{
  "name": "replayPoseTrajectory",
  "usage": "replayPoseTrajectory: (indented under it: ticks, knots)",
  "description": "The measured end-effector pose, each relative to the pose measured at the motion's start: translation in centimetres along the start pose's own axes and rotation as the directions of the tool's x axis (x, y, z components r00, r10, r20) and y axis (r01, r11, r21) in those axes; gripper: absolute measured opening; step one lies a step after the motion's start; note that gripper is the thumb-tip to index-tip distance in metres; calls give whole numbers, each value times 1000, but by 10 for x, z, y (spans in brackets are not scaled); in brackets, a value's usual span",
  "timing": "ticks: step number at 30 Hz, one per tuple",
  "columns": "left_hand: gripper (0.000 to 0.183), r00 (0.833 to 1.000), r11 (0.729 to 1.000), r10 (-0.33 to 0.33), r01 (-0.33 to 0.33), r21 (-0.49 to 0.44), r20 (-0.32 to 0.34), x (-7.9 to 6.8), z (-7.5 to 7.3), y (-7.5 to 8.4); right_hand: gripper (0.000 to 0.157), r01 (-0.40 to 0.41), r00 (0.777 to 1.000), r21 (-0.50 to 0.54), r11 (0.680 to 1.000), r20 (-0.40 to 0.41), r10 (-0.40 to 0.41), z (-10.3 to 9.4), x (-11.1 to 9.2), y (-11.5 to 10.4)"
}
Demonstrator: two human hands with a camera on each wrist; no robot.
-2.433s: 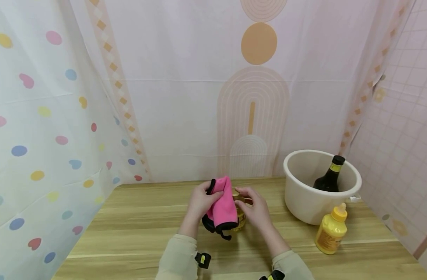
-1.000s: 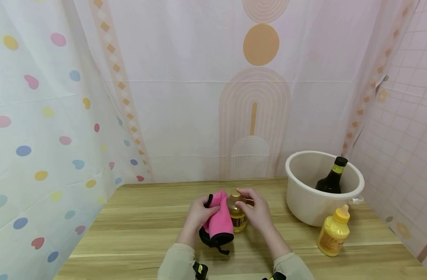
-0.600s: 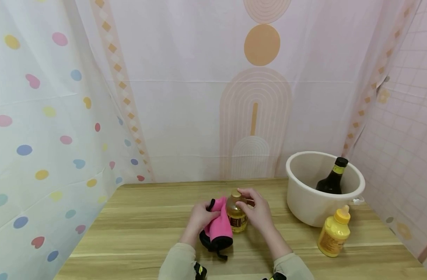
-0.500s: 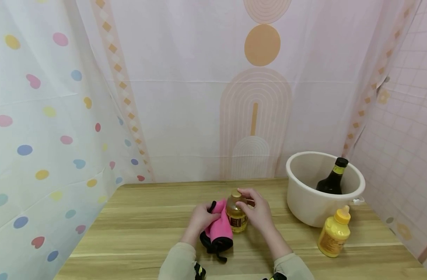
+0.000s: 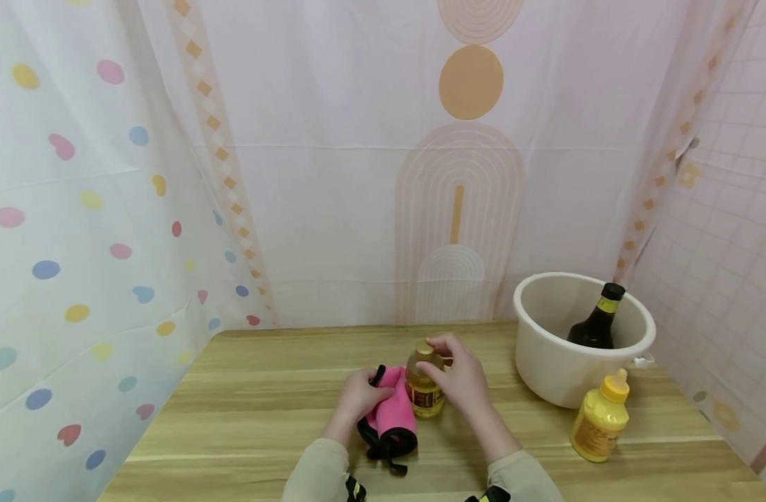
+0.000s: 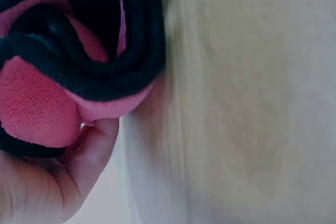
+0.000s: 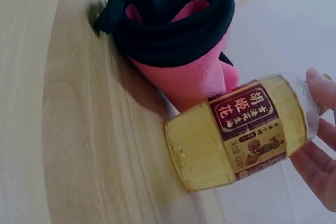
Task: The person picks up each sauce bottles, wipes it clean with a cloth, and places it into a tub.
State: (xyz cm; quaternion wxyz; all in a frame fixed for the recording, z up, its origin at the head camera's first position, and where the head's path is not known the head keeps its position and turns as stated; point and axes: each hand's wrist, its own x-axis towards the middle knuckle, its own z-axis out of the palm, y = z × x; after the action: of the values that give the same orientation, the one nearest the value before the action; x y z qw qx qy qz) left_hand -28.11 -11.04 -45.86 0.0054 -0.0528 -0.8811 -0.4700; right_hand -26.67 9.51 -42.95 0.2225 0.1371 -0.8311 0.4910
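Observation:
My left hand grips a pink cloth with black edging, rolled and bunched, beside the bottle. Its thumb lies across the pink fabric, and a black loop hangs from the lower end. In the left wrist view the cloth's rolled edge is close over the wooden table. My right hand holds a small bottle of golden oil by the neck, thumb on one side and fingers on the other. The bottle has a gold cap and a dark red label with Chinese characters. It stands upright on the table, right by the cloth.
To the right stands a cream bucket, with a dark bottle with a black cap leaning inside. In front of the bucket is a yellow squeeze bottle. Printed curtains enclose the wooden table at the back and sides.
My left hand has lowered the cloth toward the table and drawn it nearer, leaving the oil bottle in plain view. My right hand stays at the bottle's neck, its thumb shifted slightly.

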Motion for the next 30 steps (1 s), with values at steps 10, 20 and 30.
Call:
replayPoseTrajectory:
  ticks: [10, 20, 30]
  knots:
    - [31, 990, 995, 48, -60, -85, -136, -4, -19, 5, 36, 68, 997, 59, 996, 25, -69, -2, 4, 4]
    - [38, 994, 954, 11, -43, -298, -110, -6, -39, 26, 37, 78, 986, 177, 981, 132, -102, -5, 13, 14]
    - [41, 996, 932, 10, -39, -361, -83, -7, -44, 47, 34, 132, 927, 267, 955, 308, -214, -8, 21, 23]
